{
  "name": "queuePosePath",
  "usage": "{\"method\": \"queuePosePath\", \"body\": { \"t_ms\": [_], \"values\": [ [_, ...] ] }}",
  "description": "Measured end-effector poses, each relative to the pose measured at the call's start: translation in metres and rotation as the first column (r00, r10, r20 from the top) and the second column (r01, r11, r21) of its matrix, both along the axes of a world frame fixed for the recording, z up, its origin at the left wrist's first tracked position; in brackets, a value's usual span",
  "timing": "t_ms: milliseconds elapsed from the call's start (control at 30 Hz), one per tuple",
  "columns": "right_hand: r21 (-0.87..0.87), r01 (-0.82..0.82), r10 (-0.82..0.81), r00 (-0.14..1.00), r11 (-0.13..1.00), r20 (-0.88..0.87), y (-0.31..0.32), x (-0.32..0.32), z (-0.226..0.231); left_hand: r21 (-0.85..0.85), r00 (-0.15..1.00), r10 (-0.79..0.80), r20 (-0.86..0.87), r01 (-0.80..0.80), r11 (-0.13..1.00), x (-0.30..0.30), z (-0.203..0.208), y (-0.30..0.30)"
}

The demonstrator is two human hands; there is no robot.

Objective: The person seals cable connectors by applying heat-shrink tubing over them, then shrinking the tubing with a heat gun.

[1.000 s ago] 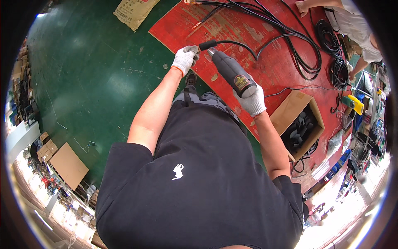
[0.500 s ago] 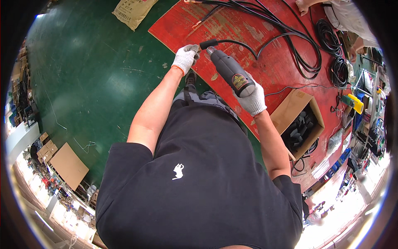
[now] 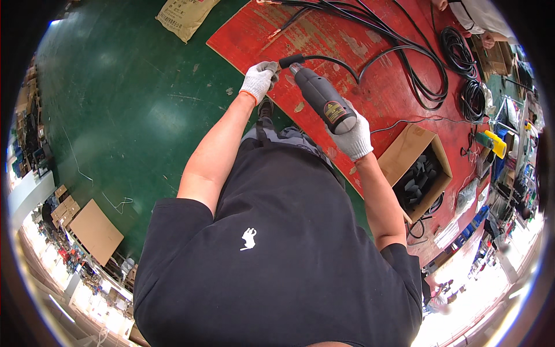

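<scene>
In a white knit glove, my left hand (image 3: 260, 78) pinches the end of a black cable (image 3: 332, 59) over the near edge of the red table. A thick black sleeve (image 3: 291, 61) sits round the cable just right of those fingers. My right hand (image 3: 354, 134), gloved too, is wrapped round a dark grey heat gun (image 3: 321, 95). The gun's nozzle points up and left, close to the sleeve; whether they touch I cannot tell. From the sleeve the cable curves right toward a bundle of black cables (image 3: 399, 43).
An open cardboard box (image 3: 399, 153) of black pieces stands on the red table (image 3: 324, 34) to the right. Coiled black cables (image 3: 473, 99) lie beyond it. A co-worker's hand (image 3: 488, 40) shows at the far right. A brown sack (image 3: 186, 16) lies on the green floor.
My hands, the heat gun and the sleeve stay almost where they were. The co-worker at the upper right has shifted, with the hands now farther right.
</scene>
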State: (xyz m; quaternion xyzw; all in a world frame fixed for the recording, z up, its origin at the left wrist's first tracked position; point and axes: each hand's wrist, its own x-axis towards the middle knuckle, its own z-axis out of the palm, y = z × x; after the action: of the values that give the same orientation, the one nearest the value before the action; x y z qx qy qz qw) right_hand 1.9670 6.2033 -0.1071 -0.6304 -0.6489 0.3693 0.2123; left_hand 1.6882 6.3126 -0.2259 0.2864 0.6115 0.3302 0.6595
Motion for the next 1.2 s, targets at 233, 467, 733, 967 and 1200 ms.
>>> {"method": "queuePosePath", "body": {
  "t_ms": [233,467,733,967,1200],
  "values": [
    [0.024,0.015,-0.015,1.000,1.000,0.014,0.000,0.001,-0.001,0.001,1.000,-0.014,-0.005,0.014,1.000,-0.001,0.000,0.000],
    [0.016,-0.011,0.010,0.999,1.000,0.041,0.000,0.003,0.001,0.008,1.000,-0.019,-0.005,0.019,1.000,0.001,0.001,0.003],
    [0.017,0.064,-0.064,0.998,0.998,0.022,0.000,0.004,0.000,0.014,1.000,-0.008,0.000,0.008,1.000,0.001,0.002,0.001],
    [0.069,0.077,-0.079,0.997,0.995,0.026,-0.002,0.006,-0.006,0.013,1.000,-0.007,-0.001,0.007,1.000,0.000,0.004,0.000],
    [0.062,0.084,-0.085,0.996,0.995,0.022,-0.003,0.006,-0.008,0.025,1.000,-0.021,-0.002,0.021,0.999,-0.002,0.003,-0.001]
  ]
}}
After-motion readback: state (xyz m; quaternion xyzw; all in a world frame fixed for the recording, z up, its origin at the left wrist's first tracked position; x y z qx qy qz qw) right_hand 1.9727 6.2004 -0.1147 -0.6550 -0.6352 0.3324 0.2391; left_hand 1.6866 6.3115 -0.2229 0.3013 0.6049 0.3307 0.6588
